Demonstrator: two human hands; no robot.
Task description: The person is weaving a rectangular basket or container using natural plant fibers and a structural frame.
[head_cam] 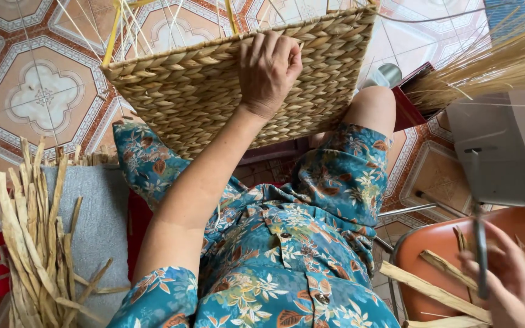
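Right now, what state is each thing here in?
Woven basket panel: partly woven, loose strands sticking up, resting on the lap.
Left hand: pressed flat on the panel.
Right hand: blurred, around a dark metal tool.
Dried fibre strips: loose pile.

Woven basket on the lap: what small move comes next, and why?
Probably bring the right hand, at the strips on the orange chair, back with one dried strip. The left hand steadies the woven basket, whose thin stakes stand unwoven.
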